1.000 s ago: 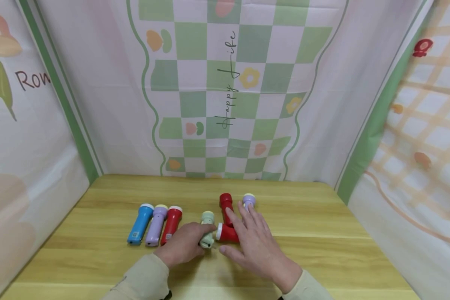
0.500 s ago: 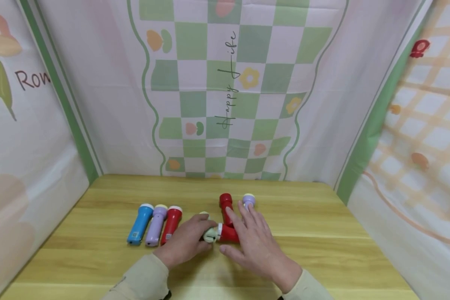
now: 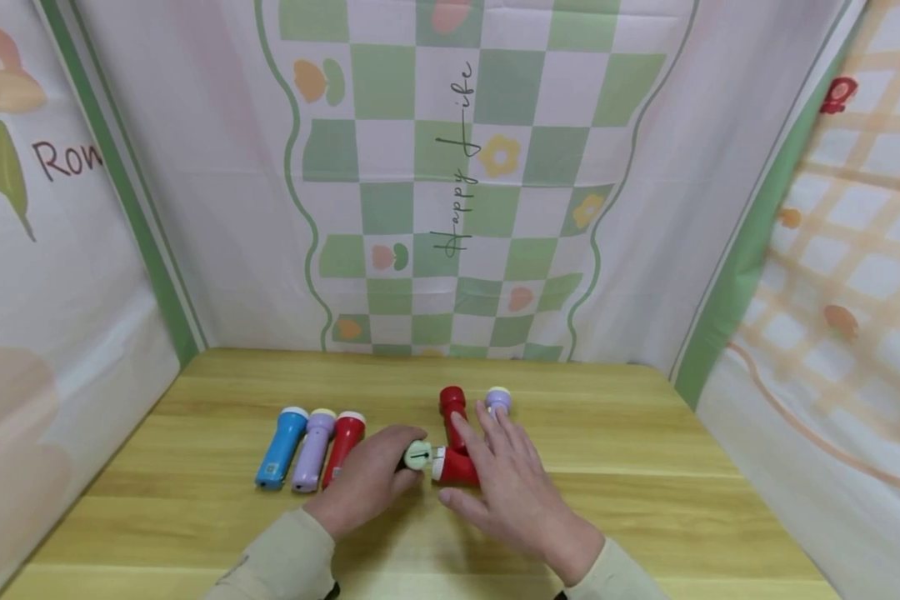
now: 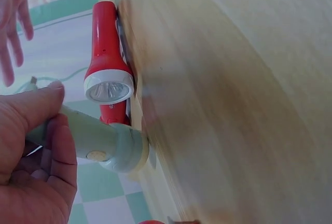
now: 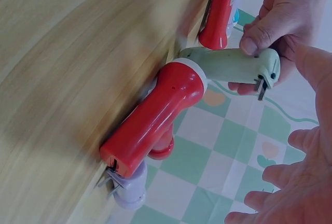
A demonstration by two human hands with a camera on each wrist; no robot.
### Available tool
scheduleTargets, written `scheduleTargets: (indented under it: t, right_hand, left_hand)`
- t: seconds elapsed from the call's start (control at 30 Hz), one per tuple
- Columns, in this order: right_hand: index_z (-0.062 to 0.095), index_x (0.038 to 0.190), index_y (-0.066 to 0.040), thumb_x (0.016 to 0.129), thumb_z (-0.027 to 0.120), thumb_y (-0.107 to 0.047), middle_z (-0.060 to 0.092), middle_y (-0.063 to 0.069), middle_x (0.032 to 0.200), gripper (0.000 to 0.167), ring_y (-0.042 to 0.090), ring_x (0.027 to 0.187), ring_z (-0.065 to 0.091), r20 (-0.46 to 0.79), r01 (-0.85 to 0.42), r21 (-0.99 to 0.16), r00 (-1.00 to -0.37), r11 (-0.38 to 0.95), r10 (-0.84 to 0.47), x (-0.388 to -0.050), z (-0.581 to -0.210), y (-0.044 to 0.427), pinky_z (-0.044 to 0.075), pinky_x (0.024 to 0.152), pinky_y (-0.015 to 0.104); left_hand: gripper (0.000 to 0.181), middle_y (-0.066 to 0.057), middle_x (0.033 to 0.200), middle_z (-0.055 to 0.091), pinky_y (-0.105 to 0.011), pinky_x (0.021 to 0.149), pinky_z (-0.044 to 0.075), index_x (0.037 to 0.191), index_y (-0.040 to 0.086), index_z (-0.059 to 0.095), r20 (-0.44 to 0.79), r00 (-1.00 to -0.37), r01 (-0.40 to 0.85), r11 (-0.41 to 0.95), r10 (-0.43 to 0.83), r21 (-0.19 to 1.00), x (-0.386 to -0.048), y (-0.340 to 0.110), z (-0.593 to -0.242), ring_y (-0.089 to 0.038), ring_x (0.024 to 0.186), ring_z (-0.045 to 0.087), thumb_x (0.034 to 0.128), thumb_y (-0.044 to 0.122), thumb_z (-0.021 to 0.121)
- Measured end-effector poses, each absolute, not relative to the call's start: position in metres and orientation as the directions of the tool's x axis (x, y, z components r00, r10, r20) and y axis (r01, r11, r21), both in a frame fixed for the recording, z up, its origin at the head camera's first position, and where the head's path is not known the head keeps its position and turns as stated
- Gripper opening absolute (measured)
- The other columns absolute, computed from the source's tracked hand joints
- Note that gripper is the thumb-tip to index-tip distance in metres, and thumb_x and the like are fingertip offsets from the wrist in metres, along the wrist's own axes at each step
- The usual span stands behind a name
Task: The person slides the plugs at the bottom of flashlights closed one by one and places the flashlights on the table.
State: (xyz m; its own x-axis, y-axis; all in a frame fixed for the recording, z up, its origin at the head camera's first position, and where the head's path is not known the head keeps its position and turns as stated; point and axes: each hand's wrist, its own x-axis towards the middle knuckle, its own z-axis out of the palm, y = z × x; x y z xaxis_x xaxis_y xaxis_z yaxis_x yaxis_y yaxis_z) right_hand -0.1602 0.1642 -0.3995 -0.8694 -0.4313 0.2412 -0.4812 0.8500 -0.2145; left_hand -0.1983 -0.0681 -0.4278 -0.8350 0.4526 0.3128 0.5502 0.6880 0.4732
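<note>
My left hand [image 3: 367, 483] [image 4: 36, 156] grips a pale green flashlight [image 3: 417, 455] [image 4: 91, 133] [image 5: 228, 65] between thumb and curled fingers. It is raised on its head, tail end up, with metal prongs sticking out of the tail. Just right of it lies a red flashlight [image 3: 457, 467] [image 5: 155, 112], its white-rimmed lens facing left. Above that one, my right hand [image 3: 513, 492] [image 5: 306, 167] hovers with fingers spread, holding nothing. A second red flashlight [image 3: 452, 412] and a light purple one [image 3: 498, 400] [image 5: 129, 187] lie behind, partly covered by the right hand in the head view.
On the left of the wooden table [image 3: 630, 433], blue [image 3: 281, 450], purple [image 3: 313, 452] and red [image 3: 345, 446] flashlights lie side by side, the red one partly behind my left hand. Patterned cloth [image 3: 390, 208] hangs at the back and both sides.
My left hand has tipped the green flashlight from lying flat to standing on its head, tail raised. The right hand and the other flashlights stay where they were.
</note>
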Motion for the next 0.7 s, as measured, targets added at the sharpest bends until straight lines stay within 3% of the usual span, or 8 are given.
scheduleTargets:
  t: [0.3,0.5,0.7]
  right_hand:
    - [0.023,0.167,-0.022,0.096,0.056,-0.07,0.013,0.015,0.174,0.092,0.042,0.16,0.012,0.256,-0.488,-0.217,-0.864,0.846,-0.433,-0.16,-0.3979,0.1646,0.022,0.125,0.064]
    - [0.024,0.167,-0.022,0.097,0.055,-0.071,0.014,0.015,0.174,0.091,0.042,0.16,0.013,0.254,-0.487,-0.22,-0.865,0.845,-0.432,-0.1595,-0.396,0.1643,0.022,0.125,0.064]
    - [0.023,0.167,-0.023,0.097,0.056,-0.07,0.015,0.015,0.174,0.09,0.041,0.16,0.014,0.262,-0.489,-0.216,-0.863,0.845,-0.432,-0.1593,-0.3951,0.1638,0.022,0.125,0.063]
  left_hand:
    - [0.035,-0.005,0.117,0.072,-0.045,0.099,0.057,0.126,0.008,0.066,0.367,-0.83,0.555,0.684,0.42,0.473,-0.1982,-0.0686,-0.4271,-0.022,0.111,0.069,0.0943,0.015,0.078]
    - [0.025,0.002,0.102,0.07,-0.038,0.09,0.06,0.118,0.01,0.065,0.367,-0.847,0.529,0.685,0.385,0.501,-0.1989,-0.0705,-0.4248,-0.012,0.093,0.065,0.0963,0.017,0.076]
    - [0.029,-0.001,0.105,0.071,-0.039,0.088,0.061,0.118,0.009,0.06,0.37,-0.869,0.49,0.672,0.328,0.555,-0.1969,-0.0744,-0.4221,-0.012,0.091,0.066,0.0967,0.019,0.076]
